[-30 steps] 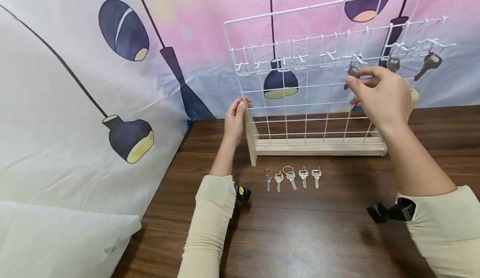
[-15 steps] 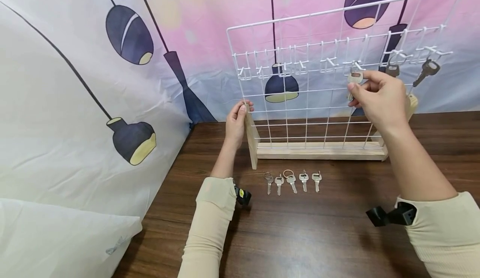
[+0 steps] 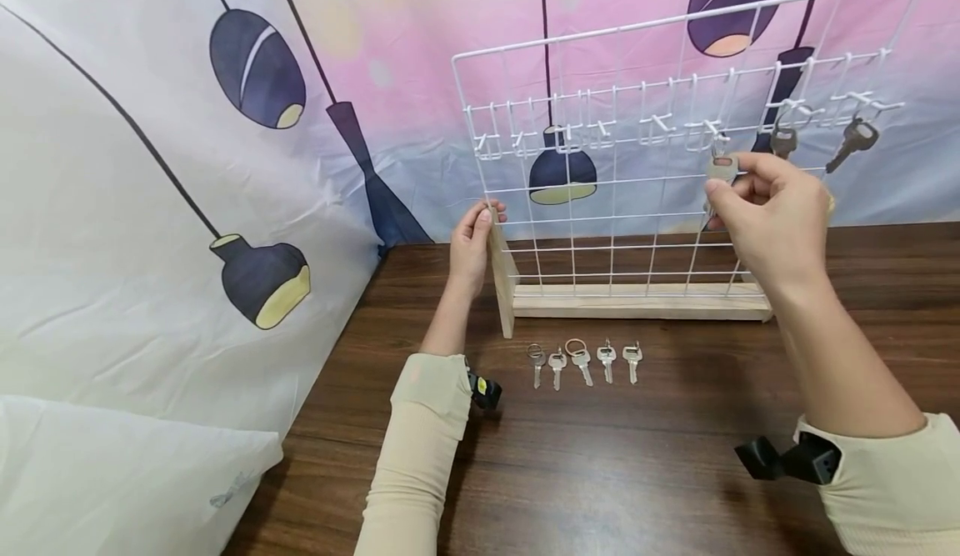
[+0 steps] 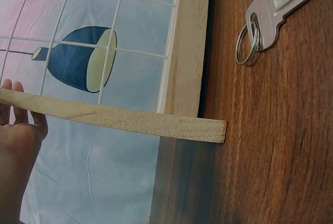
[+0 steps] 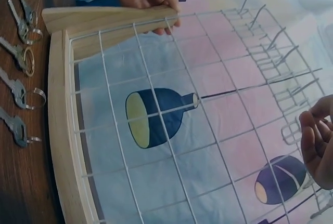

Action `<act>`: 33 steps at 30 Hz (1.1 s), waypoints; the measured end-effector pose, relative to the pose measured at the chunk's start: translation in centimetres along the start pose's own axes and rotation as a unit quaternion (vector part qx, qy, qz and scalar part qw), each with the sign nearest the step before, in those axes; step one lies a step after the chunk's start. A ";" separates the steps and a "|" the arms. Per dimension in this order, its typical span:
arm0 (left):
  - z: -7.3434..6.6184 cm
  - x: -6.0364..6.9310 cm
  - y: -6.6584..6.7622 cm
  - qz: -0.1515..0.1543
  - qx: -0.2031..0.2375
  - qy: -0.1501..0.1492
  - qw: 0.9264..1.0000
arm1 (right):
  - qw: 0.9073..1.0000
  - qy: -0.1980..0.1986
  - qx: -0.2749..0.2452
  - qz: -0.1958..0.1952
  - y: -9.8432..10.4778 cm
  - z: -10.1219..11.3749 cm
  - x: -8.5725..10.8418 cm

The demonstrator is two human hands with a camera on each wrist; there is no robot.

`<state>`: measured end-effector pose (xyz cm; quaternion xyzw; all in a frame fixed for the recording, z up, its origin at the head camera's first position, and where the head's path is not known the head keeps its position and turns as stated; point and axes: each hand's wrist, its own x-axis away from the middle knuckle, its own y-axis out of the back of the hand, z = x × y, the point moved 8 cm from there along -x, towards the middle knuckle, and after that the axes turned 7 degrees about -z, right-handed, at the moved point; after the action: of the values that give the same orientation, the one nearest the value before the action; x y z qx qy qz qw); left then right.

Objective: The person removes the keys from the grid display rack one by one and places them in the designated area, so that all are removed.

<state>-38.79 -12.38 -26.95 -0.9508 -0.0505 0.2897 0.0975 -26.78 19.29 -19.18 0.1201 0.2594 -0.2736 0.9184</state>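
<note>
My right hand (image 3: 772, 222) pinches a silver key (image 3: 723, 169) by its head, just below a white hook (image 3: 705, 129) on the wire grid rack (image 3: 613, 221). The key's ring stands by the hook's tip; whether it loops over the hook I cannot tell. My left hand (image 3: 471, 247) grips the rack's wooden side post (image 3: 501, 277), thumb in front and fingers reaching behind. That post (image 4: 119, 120) crosses the left wrist view. In the right wrist view, my right hand (image 5: 320, 143) is partly cut off and the key in it is hidden.
Two keys with rings hang at the rack's right, one dark key (image 3: 853, 143) at the end and another key (image 3: 783, 141) beside it. More white hooks (image 3: 600, 134) line the left. Several keys (image 3: 581, 364) lie in a row on the brown table (image 3: 600, 473) before the wooden base (image 3: 637, 302).
My right hand has come down and slightly right with the key, whose head now sits lower below the hook. The left hand keeps its hold on the post. The head view has shifted slightly.
</note>
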 end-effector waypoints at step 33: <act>0.1 0.1 0.1 0.007 -0.006 -0.006 1.000 | 0.997 0.070 -0.037 -0.008 3.5 2.9 3.0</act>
<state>-38.80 -12.47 -27.08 -0.9501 -0.0456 0.2953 0.0898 -21.50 19.80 -18.12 0.1034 0.3342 -0.2619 0.8995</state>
